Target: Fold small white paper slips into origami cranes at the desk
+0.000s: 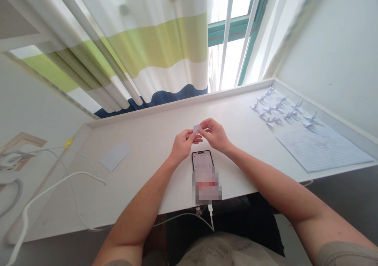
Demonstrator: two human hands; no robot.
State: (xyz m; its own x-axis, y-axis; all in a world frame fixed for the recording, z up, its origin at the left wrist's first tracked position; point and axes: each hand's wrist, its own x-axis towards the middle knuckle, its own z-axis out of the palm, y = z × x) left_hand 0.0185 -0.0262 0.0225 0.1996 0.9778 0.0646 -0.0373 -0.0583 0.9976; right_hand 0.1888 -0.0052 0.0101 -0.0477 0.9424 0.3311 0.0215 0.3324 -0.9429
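Observation:
Between my two hands, above the white desk, is a small folded piece of white paper. My left hand pinches its left side with thumb and fingers. On the other side, my right hand has its thumb and fingertips closed on the paper's right edge. The fingers cover part of the paper, so its exact fold is hard to make out. Just below the hands a phone lies face up, its screen lit and partly blurred out.
Several folded paper cranes stand at the desk's far right, beside a stack of written sheets. A blank paper sheet lies at left, near white cables. A charging cable runs from the phone over the front edge. A raised rim borders the desk.

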